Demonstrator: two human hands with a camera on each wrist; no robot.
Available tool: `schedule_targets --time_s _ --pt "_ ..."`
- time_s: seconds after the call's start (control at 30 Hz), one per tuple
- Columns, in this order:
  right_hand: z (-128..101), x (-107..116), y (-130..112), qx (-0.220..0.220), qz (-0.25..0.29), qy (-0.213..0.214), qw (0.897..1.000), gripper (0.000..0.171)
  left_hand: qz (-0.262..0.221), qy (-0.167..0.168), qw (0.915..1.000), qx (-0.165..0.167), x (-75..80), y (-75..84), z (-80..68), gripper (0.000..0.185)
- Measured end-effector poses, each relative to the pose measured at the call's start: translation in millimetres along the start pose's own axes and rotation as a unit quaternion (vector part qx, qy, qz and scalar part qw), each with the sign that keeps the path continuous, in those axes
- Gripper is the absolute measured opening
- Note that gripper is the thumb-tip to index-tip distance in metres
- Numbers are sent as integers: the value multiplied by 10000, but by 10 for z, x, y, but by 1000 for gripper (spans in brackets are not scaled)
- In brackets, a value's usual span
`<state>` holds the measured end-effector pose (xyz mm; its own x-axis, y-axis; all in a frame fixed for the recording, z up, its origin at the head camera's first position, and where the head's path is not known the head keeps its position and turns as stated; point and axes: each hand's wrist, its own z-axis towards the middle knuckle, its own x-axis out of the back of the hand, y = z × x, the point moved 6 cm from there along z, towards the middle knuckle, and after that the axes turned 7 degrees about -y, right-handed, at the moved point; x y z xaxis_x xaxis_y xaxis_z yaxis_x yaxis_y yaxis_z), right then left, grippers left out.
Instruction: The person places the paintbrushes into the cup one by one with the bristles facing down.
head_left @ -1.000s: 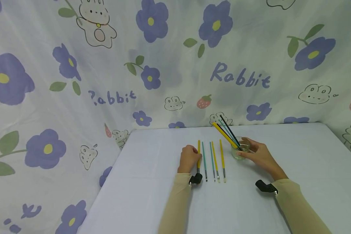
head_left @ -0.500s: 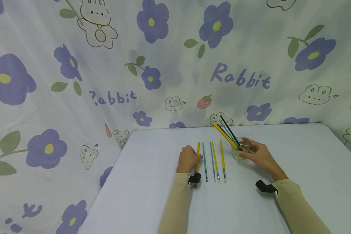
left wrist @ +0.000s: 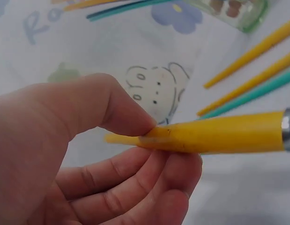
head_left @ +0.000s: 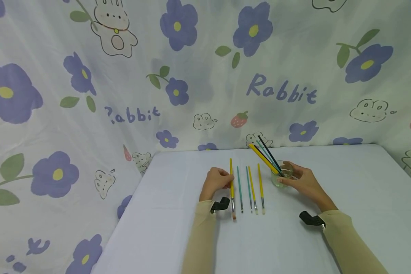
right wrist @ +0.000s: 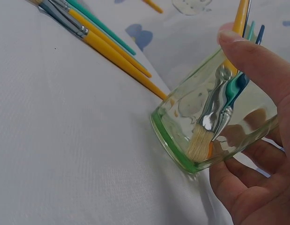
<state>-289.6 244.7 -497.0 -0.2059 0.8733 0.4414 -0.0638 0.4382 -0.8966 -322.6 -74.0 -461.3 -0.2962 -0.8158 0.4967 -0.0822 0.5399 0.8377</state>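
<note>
pinching a yellow-handled brush (head_left: 231, 192) with my left hand (head_left: 215, 182), i am pressing the thumb to one side of the handle and the fingers to the other, leaving no gap but the handle's own thickness. taking twelve as straight away from me, its tapered end is pointing to twelve o'clock and its brown bristles (head_left: 234, 217) to six. whether those bristles are touching the white table (head_left: 150, 213), i am not managing to tell. with my right hand (head_left: 308, 184) i am gripping a clear glass jar (head_left: 277, 183) from its three o'clock side, thumb and fingers curling round it. the jar is showing at three o'clock from my left hand. inside it, several brushes (head_left: 264, 158) with yellow, black and teal handles are leaning out between ten and eleven o'clock. between my hands, four more are lying side by side, bristles toward six: two teal brushes (head_left: 239, 186) on the nine o'clock side, two yellow brushes (head_left: 260, 182) on the three. past the table's twelve o'clock edge, a flowered cloth (head_left: 205, 87) is hanging.
</note>
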Motion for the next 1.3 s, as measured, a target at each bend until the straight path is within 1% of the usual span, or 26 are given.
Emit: schedule_targets --time_s 0.13,0.3,0.57,0.8,0.93,1.13,1.3 --pt "0 -4 11 -25 18 11 10000 88 -513 -125 9986 -73 6 45 -14 22" --pt "1 -8 13 3 -7 21 10000 90 -1124 -242 9931 -222 13 100 -43 19" --pt "-7 1 6 1 -25 7 10000 89 -1728 -267 9841 -301 32 174 -81 20" --pt "-7 -2 -12 20 -8 14 10000 88 -2145 -327 9749 -491 42 226 -88 25" --pt "-18 -7 -16 40 24 -18 10000 88 -2384 -330 9685 -635 49 259 -96 26" --pt "-20 -7 -27 59 18 -42 10000 89 -2703 -244 9583 -893 28 345 -108 22" --pt "-23 -10 -33 2 16 -38 10000 91 -3092 -111 9449 -1068 -13 414 -127 19"
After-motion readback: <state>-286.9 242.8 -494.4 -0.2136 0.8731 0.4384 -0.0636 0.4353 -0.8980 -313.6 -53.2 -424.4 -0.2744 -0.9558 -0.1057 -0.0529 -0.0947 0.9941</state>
